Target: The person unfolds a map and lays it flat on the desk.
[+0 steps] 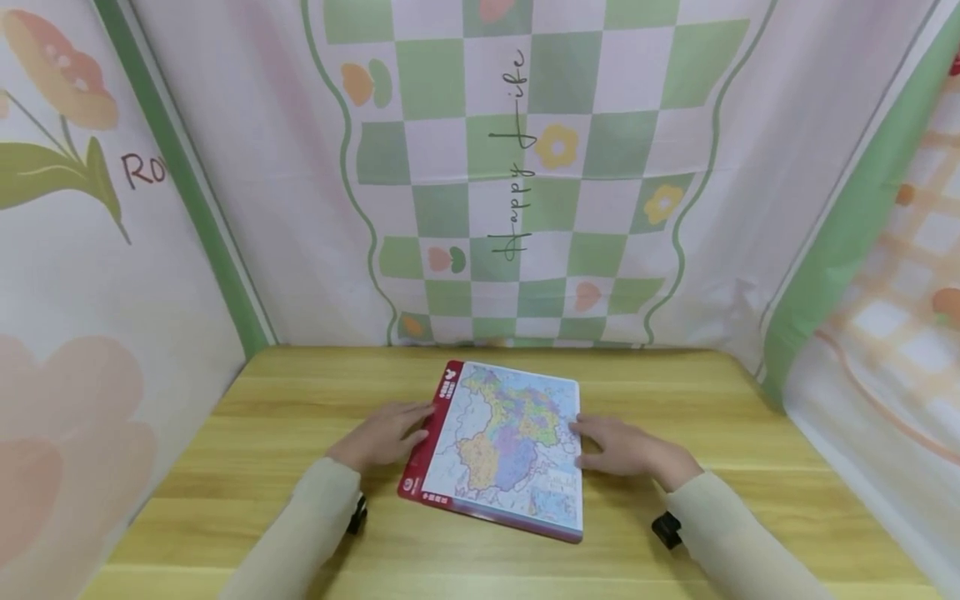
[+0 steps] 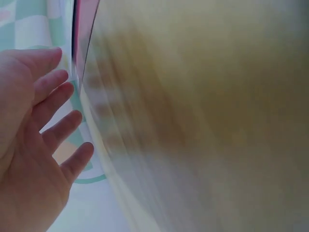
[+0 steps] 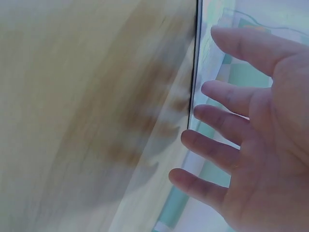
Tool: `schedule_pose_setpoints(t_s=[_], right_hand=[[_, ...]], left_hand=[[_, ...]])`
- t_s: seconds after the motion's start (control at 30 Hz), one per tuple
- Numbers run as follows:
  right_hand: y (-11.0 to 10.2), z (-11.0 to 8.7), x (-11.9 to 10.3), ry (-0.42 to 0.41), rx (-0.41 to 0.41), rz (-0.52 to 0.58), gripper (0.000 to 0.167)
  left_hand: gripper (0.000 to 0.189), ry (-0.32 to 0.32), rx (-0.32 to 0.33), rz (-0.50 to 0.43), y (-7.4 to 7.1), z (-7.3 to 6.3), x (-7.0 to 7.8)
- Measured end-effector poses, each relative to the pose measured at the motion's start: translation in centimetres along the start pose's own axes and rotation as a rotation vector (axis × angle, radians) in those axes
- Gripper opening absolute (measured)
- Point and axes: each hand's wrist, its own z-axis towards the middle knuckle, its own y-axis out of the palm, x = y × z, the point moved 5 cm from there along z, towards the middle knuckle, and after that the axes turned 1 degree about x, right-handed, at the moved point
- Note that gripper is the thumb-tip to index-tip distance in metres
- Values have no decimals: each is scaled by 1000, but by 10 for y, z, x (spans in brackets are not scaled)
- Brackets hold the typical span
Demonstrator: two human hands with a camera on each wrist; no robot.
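A flat rectangular board printed with a colourful map (image 1: 510,442) lies slightly turned on the wooden table, a red band along its left side. My left hand (image 1: 386,435) is at that red edge, fingertips right at the side and thumb lower down. Across from it, my right hand (image 1: 622,447) has its fingertips at the board's right edge. Both wrist views show the fingers spread and fairly straight, on the left hand (image 2: 41,125) and on the right hand (image 3: 251,121) alike. Only a thin sliver of the map board (image 2: 87,29) shows in the left wrist view.
The wooden table (image 1: 300,400) has rounded far corners and reflects the hands in the wrist views. Behind it hangs a green-and-white checked curtain (image 1: 495,200). Printed fabric walls close in the left and right sides. A black wrist strap (image 1: 666,530) shows under the right sleeve.
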Motion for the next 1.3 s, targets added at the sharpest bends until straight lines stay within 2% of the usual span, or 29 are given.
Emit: schedule_pose_setpoints(t_s=[0.13,0.23,0.4,0.9,1.3], right_hand=[[1,-3,-5,-3,-12,-20,63],[2,-5,-9,-9,-22,-14,63],[4,-8,-12,-1,-33,-6,63],[4,-6,-14,22,-31,-19,61],[6,6,-9,69,-7,-15,63]], left_hand=[[49,-15,-60,-1,4,2,1],[51,-50,-105,1,7,2,-1],[53,-91,-135,-18,8,2,-2],[52,-96,-135,-38,4,0,1],[54,-83,-118,-83,0,-7,7]])
